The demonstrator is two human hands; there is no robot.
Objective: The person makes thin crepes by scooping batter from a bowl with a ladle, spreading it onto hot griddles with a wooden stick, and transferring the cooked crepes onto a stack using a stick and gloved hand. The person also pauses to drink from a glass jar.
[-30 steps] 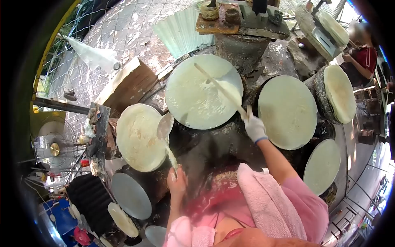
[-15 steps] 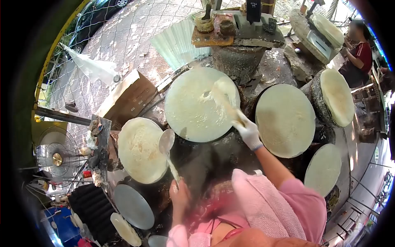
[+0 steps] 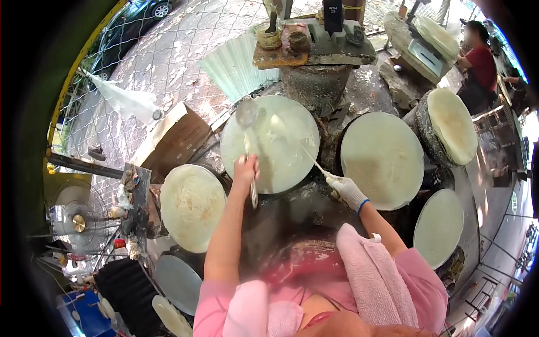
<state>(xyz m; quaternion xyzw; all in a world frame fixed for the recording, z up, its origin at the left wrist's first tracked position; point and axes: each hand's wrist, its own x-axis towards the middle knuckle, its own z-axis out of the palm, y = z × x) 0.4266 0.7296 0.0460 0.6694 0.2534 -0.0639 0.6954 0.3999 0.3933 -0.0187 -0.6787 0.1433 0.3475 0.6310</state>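
My bare left hand [image 3: 246,171] is closed round the handle of a ladle [image 3: 246,113], whose bowl hangs over the left part of the middle round griddle [image 3: 269,177]. Pale batter coats that griddle, with a whiter patch near its centre. In my white-gloved right hand [image 3: 345,192], at the griddle's lower right, is the handle of a thin spreader [image 3: 315,161]. It reaches over the batter and shows nearly edge-on, so its blade is hard to make out. A pale flatbread [image 3: 193,208] covers the left griddle, and another [image 3: 382,163] covers the right one.
More rounds sit at the right, one on a tilted drum [image 3: 452,126] and one lower down [image 3: 439,227]. A cardboard box [image 3: 174,137] and a fan [image 3: 78,223] stand left. Behind is a stand with a jar [image 3: 268,38]. Another person [image 3: 480,67] is at the far right.
My left hand and the ladle have moved up and right from the left griddle to over the middle one. The spreader has turned from flat to nearly edge-on; my right hand is slightly lower.
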